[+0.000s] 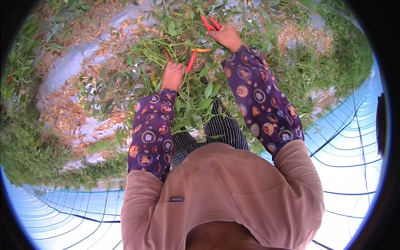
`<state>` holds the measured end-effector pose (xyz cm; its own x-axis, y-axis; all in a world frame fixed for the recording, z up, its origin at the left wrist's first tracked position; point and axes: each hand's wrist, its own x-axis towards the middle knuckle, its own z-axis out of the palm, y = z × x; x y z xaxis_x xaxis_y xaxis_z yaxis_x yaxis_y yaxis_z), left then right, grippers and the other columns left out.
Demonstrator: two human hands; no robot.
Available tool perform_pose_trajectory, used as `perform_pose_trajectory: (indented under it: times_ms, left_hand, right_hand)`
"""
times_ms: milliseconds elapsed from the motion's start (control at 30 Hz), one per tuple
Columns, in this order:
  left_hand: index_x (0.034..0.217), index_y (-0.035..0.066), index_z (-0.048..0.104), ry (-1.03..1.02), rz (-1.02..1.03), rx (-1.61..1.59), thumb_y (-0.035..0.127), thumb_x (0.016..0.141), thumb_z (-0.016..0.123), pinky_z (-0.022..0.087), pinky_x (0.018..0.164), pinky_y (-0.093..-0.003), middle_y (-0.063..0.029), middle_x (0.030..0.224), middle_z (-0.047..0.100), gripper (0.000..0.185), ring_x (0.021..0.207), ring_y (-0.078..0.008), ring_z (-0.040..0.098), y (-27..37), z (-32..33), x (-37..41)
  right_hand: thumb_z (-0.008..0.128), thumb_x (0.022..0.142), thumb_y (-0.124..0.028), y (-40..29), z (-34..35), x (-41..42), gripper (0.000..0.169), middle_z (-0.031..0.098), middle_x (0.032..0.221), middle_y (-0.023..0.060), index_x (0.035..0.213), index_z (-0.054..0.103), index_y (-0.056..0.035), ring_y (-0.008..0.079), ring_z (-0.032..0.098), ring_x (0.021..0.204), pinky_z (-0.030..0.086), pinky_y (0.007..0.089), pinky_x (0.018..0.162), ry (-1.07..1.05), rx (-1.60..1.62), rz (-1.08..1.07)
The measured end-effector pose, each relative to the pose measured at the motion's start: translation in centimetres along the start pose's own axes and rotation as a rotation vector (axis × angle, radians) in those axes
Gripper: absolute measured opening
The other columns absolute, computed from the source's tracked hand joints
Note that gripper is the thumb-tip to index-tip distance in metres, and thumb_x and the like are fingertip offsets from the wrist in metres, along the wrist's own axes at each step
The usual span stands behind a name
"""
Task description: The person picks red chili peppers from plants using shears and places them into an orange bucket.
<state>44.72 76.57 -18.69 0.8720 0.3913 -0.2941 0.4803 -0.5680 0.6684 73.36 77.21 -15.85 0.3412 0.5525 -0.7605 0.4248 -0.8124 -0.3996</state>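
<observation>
My right hand (227, 37), at the upper middle, has its fingers closed around red chili peppers (206, 22) that point away from me. Lower and to the left, my left hand (173, 75) is curled among green chili plant stems (153, 51), apparently gripping them; its fingertips are hidden. Just beside its knuckles, a red chili pepper (191, 61) slants upward. An orange chili pepper (202, 50) lies across the top of that one. Part of another red chili (167, 55) shows behind the left hand. Leafy chili plants (193, 106) spread below both hands, over my legs.
Grey plastic mulch film (70, 64) covers the bed, with dry straw (67, 114) in places. Dense green plants (350, 56) grow along both sides. Netting on a dark frame (340, 137) curves behind me. Striped trousers (225, 125) show among the foliage.
</observation>
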Motion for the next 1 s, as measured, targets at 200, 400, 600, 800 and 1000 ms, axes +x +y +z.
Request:
perform_pose_trajectory:
  times_ms: [200, 400, 600, 800, 1000]
  left_hand:
    - [0.076, 0.006, 0.066, -0.021, 0.018, 0.079, 0.010, 0.069, 0.054, 0.034, 0.103, -0.0411, -0.0090, 0.092, 0.061, 0.014, 0.100, -0.0257, 0.054, -0.1, 0.7, 0.4]
    - [0.074, 0.008, 0.069, -0.022, 0.007, 0.132, 0.009, 0.071, 0.054, 0.036, 0.101, -0.0389, -0.0055, 0.102, 0.064, 0.015, 0.100, -0.0229, 0.055, -0.3, 1.2, 0.0]
    - [0.076, 0.008, 0.065, 0.001, 0.021, 0.145, 0.011, 0.071, 0.053, 0.035, 0.100, -0.0367, -0.0047, 0.090, 0.062, 0.013, 0.096, -0.0222, 0.054, 0.1, 0.8, 0.3]
    - [0.077, 0.008, 0.063, -0.018, -0.003, 0.139, 0.007, 0.073, 0.053, 0.032, 0.104, -0.0398, -0.0057, 0.080, 0.056, 0.011, 0.095, -0.0221, 0.054, 0.2, 0.8, 0.4]
    - [0.082, 0.008, 0.062, -0.038, -0.025, 0.132, 0.006, 0.072, 0.053, 0.032, 0.104, -0.0396, -0.0050, 0.084, 0.055, 0.014, 0.098, -0.0218, 0.052, 0.2, 0.7, 0.0]
  right_hand:
    - [0.073, 0.079, -0.033, -4.5, -5.1, -5.0, 0.034, 0.057, 0.068, 0.0025, 0.086, 0.062, -0.0021, 0.0114, 0.051, 0.063, 0.043, 0.0289, 0.060, -0.104, 0.197, -0.075]
    - [0.070, 0.082, -0.020, -8.3, -8.6, -9.0, 0.022, 0.058, 0.075, -0.0016, 0.090, 0.063, -0.0007, 0.0069, 0.047, 0.064, 0.039, 0.0249, 0.058, 0.008, 0.506, -0.156]
    - [0.068, 0.084, -0.019, -9.4, -9.3, -11.2, 0.017, 0.060, 0.072, -0.0002, 0.086, 0.064, -0.0020, 0.0065, 0.048, 0.056, 0.038, 0.0234, 0.051, 0.302, 0.957, -0.160]
    - [0.072, 0.081, -0.028, -13.5, -19.6, -13.1, 0.027, 0.063, 0.072, 0.0023, 0.081, 0.062, -0.0028, 0.0072, 0.056, 0.060, 0.042, 0.0211, 0.051, 0.828, 0.183, -0.192]
    - [0.062, 0.078, -0.025, -21.3, -19.2, -6.2, 0.023, 0.061, 0.068, 0.0141, 0.071, 0.062, -0.0035, 0.0305, 0.062, 0.066, 0.048, 0.0435, 0.058, 0.732, -0.843, -0.657]
